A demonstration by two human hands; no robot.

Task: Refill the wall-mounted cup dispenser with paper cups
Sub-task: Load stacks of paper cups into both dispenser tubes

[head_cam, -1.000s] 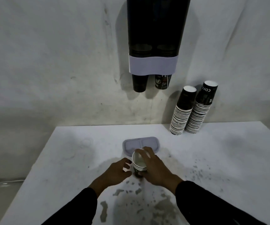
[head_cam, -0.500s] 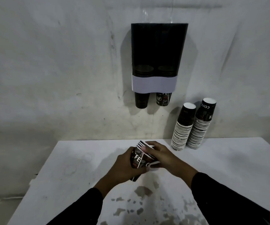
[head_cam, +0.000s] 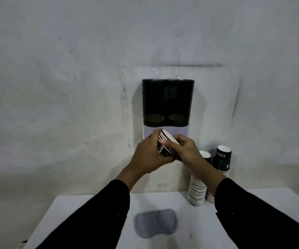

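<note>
A dark two-tube cup dispenser (head_cam: 167, 103) with a white band hangs on the wall, its top open. Just below it, in front of the white band, I hold a short stack of black-and-white paper cups (head_cam: 166, 145), tilted with the rims up and to the left. My left hand (head_cam: 149, 155) wraps the stack from the left and below. My right hand (head_cam: 185, 150) grips it from the right, thumb on the cups. Both hands hide the dispenser's bottom outlets.
Two tall leaning stacks of paper cups (head_cam: 198, 187) stand against the wall at the right, partly behind my right arm. A grey double-hollow lid (head_cam: 155, 225) lies on the white table (head_cam: 69, 218). The wall (head_cam: 55, 105) is rough and pale.
Both hands have lifted the short cup stack from the table up to just under the dispenser. My head has tilted up, so the dispenser sits lower in view.
</note>
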